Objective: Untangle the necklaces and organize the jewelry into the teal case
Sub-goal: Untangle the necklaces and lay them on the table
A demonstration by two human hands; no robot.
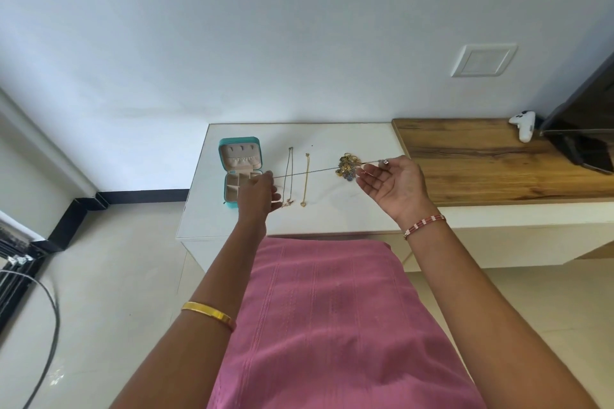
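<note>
Left hand [257,191] and right hand [387,176] each pinch an end of one chain [315,172], stretched taut above the table [332,219] to isolate it from the jewelry pile [348,167].

White wall [299,26], pale tiled floor [109,276], wooden counter [481,159].

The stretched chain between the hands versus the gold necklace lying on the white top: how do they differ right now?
The stretched chain is pulled taut, running sideways between the left hand and the right hand; the gold necklace lies loose, running front to back on the white top. The stretched chain is held at both ends; the gold necklace is untouched. The stretched chain looks darker, the gold necklace yellow. Both are thin and outside the teal case.
</note>
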